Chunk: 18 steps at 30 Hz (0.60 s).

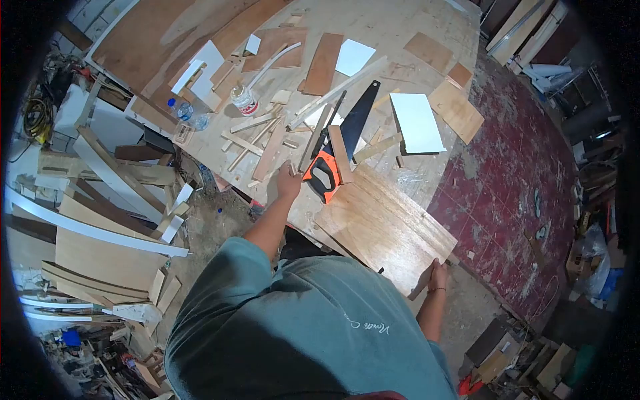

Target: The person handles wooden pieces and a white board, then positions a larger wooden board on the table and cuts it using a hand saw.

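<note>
My right hand (437,277) grips the near right corner of a rectangular plywood board (383,223). The board's far left part rests on the worktable, and its near end sticks out past the edge towards me. At the table's edge, my left hand (289,182) is closed at the lower end of a narrow wooden strip (315,141); its fingertips are partly hidden. Between my hands lies a handsaw (360,117) with a dark blade and an orange and black handle. A short reddish wood block (340,155) lies across the saw by the handle.
The worktable (413,73) carries several wood offcuts (257,137), a white panel (417,123), a white jar with a red label (244,100) and a water bottle (181,110). Curved boards (100,233) are stacked at left. Dusty red floor (510,200) lies at right.
</note>
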{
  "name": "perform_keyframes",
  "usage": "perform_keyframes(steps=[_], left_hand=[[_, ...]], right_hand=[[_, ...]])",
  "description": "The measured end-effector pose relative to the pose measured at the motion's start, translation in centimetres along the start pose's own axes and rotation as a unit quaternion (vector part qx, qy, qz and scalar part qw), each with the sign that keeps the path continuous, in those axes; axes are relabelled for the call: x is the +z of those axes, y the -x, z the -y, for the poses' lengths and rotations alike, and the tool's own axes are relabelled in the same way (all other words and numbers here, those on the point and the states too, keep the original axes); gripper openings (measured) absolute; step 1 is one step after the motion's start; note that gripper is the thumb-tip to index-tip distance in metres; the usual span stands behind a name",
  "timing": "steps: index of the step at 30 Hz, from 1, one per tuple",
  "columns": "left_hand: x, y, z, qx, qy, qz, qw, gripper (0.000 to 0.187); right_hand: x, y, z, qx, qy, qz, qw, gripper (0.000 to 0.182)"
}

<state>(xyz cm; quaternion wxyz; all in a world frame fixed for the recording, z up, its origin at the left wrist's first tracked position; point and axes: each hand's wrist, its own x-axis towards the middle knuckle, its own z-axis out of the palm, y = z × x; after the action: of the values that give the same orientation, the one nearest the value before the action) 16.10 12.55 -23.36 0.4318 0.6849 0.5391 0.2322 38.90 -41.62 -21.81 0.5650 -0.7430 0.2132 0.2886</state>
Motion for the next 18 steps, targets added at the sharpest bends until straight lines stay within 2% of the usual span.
perform_keyframes(steps=[2,3,5,8,9,11,13,14,15,17,18], left_hand=[[0.3,-2.3,2.5,0.116,-0.018,-0.077,0.990,0.063],[-0.7,-2.6,1.1,0.119,-0.018,-0.079,0.990,0.063],[-3.3,-2.4,-3.7,0.072,-0.136,-0.036,0.987,0.064],[-4.6,-5.3,-4.9,0.077,-0.147,-0.020,0.986,0.064],[-4.7,-6.5,-4.7,0.079,-0.146,-0.016,0.986,0.064],[-4.5,-9.1,-4.0,0.074,-0.037,0.022,0.996,0.068],[-4.7,-10.3,-4.8,0.069,-0.048,0.054,0.995,0.072],[-4.8,-10.6,-5.2,0.070,-0.040,0.054,0.995,0.073],[-4.8,-11.1,-5.5,0.073,-0.031,0.053,0.995,0.074],[-4.4,-12.7,-4.7,0.086,-0.051,0.065,0.993,0.074],[-4.0,-13.3,-4.1,0.095,-0.027,0.077,0.992,0.073]], right_hand=[[1.5,1.2,0.2,0.013,-0.006,-0.008,1.000,0.031],[2.0,1.5,0.1,0.027,-0.015,-0.018,0.999,0.032],[2.3,0.0,-1.3,0.015,-0.058,-0.027,0.998,0.030],[2.9,-0.4,-1.3,0.009,-0.025,-0.001,1.000,0.031],[3.1,-1.1,-1.8,-0.003,-0.006,0.018,1.000,0.036],[3.9,-1.0,-2.0,-0.013,0.012,0.031,0.999,0.043],[5.5,-0.7,-2.4,-0.059,-0.001,0.039,0.997,0.042],[6.1,-1.0,-2.9,-0.094,0.025,0.050,0.994,0.048],[6.7,-1.1,-3.3,-0.092,0.024,0.046,0.994,0.048],[8.3,-1.3,-3.1,-0.079,0.210,-0.094,0.970,0.059],[8.7,-0.3,-2.0,-0.099,0.202,-0.065,0.972,0.068]])
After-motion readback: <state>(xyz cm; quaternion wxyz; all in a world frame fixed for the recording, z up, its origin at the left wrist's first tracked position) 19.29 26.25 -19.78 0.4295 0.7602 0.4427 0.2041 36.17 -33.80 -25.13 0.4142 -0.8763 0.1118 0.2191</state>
